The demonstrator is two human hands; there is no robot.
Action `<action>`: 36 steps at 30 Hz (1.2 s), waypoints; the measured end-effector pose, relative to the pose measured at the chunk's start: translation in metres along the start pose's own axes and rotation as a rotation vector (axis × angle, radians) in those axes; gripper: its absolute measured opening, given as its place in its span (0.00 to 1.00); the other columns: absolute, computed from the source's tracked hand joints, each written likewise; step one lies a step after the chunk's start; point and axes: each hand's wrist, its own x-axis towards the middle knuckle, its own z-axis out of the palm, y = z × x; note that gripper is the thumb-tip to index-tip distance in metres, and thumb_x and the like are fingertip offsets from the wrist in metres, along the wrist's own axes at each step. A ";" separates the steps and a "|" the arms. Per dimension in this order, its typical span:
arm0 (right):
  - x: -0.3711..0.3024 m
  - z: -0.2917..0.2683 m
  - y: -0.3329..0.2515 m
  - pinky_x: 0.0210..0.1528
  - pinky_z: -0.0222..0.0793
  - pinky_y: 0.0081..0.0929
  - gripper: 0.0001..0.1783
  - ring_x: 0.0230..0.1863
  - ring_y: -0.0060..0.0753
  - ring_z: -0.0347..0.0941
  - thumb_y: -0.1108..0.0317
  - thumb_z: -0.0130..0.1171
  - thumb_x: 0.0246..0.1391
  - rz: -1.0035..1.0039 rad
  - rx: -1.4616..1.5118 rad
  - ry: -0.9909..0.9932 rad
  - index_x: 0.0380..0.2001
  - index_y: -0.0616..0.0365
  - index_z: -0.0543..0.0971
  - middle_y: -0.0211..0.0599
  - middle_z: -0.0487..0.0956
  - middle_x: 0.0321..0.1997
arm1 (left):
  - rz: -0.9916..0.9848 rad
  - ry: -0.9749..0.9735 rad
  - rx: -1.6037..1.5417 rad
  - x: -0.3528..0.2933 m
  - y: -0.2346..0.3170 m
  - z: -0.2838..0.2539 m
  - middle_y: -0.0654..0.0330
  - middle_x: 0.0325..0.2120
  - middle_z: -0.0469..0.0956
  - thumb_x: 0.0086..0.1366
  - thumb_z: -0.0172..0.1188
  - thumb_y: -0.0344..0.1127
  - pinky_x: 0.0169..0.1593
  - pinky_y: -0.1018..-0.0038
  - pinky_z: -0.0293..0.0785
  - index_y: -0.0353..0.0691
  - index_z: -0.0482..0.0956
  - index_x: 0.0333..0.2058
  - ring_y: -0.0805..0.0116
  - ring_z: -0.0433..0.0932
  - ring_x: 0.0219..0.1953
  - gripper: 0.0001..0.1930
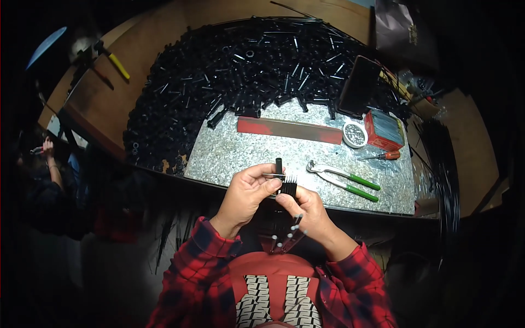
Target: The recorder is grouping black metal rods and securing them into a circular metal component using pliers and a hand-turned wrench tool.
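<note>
My left hand (246, 193) is closed, thumb and fingers pinching at a short black tube (279, 165) that stands up between both hands. A thin metal wire (272, 174) sticks out sideways by its fingertips. Close against it, my right hand (304, 208) is wrapped round a bundle of thin black rods (288, 189), whose fine metal ends point up. Below that hand, several pale-tipped rod ends (285, 236) hang near my lap; they look like the bundle's other end, as on an umbrella frame. The fingers partly hide where tube and rods meet.
Beyond a speckled board (219, 158) rises a pile of black tubes (240, 71). On the board lie a red-and-grey bar (290, 130), a white cup of small parts (355, 134), a red box (384, 130), a screwdriver (389, 156) and green-handled pincers (344, 180). Another person's hand (48, 146) shows far left.
</note>
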 end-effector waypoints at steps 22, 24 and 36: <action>0.003 -0.006 0.026 0.37 0.66 0.17 0.11 0.35 0.11 0.67 0.66 0.54 0.61 0.126 0.167 -0.118 0.40 0.62 0.77 0.21 0.76 0.33 | 0.032 0.046 0.067 -0.005 -0.008 0.005 0.55 0.41 0.78 0.63 0.57 0.25 0.48 0.78 0.73 0.28 0.72 0.49 0.72 0.77 0.42 0.16; 0.004 -0.002 0.026 0.26 0.59 0.17 0.12 0.25 0.11 0.60 0.63 0.57 0.58 0.062 0.219 -0.052 0.30 0.63 0.76 0.20 0.69 0.21 | 0.049 0.077 0.090 -0.004 -0.011 0.004 0.55 0.42 0.78 0.63 0.57 0.24 0.48 0.78 0.73 0.28 0.72 0.49 0.72 0.77 0.43 0.16; 0.006 -0.002 0.026 0.30 0.61 0.16 0.11 0.27 0.11 0.63 0.63 0.56 0.59 0.103 0.298 -0.141 0.29 0.60 0.75 0.20 0.71 0.23 | 0.002 -0.018 -0.164 -0.005 -0.014 -0.007 0.53 0.41 0.78 0.64 0.56 0.26 0.50 0.76 0.72 0.29 0.72 0.48 0.70 0.77 0.43 0.15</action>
